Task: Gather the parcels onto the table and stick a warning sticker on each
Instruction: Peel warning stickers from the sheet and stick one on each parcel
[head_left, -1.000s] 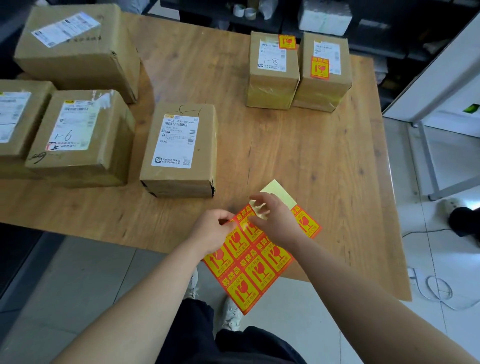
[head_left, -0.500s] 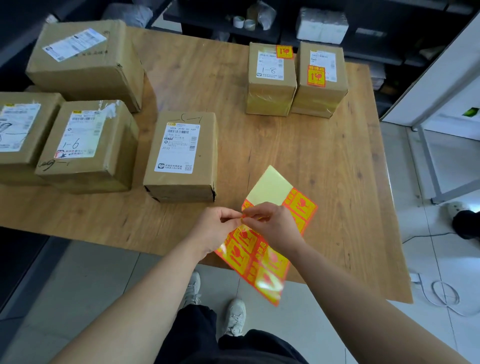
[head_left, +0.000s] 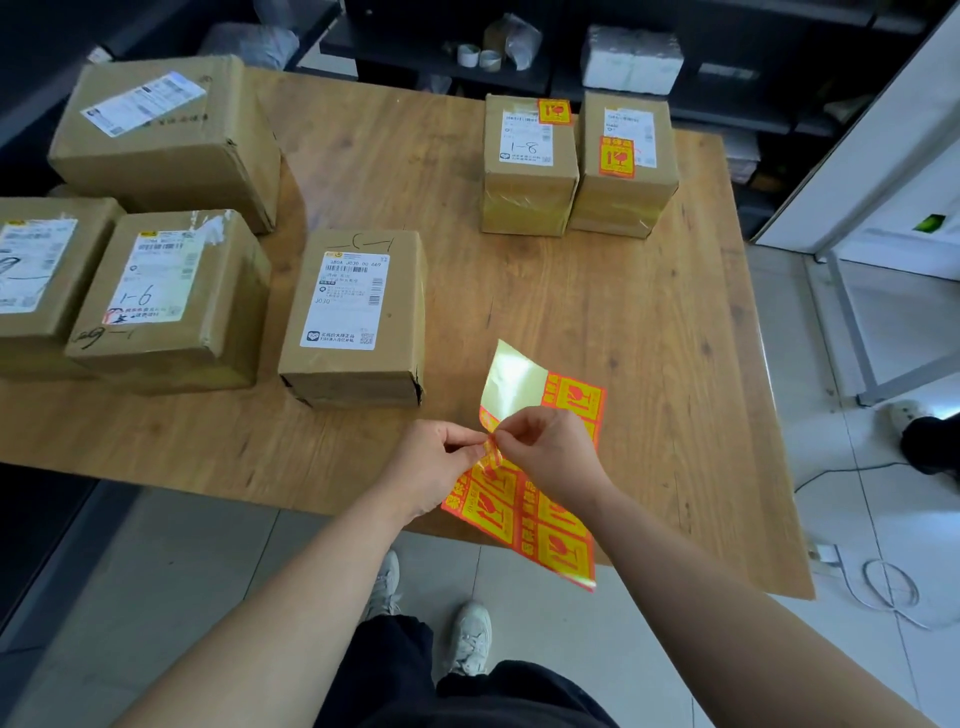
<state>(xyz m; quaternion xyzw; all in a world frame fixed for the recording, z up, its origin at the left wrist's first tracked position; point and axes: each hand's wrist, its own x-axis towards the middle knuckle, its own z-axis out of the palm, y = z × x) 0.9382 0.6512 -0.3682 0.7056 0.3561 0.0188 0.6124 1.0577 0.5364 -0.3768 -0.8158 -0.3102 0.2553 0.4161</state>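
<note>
item: sticker sheet (head_left: 524, 512), held above near table (head_left: 649, 322) edge; left hand (head_left: 434, 470) and right hand (head_left: 550, 452) pinch it, peeling one sticker; advice: peel slowly, avoid creasing.

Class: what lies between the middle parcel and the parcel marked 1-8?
Nothing: only bare table separates the middle parcel from the 1-8 parcel, as the head view shows.
</note>
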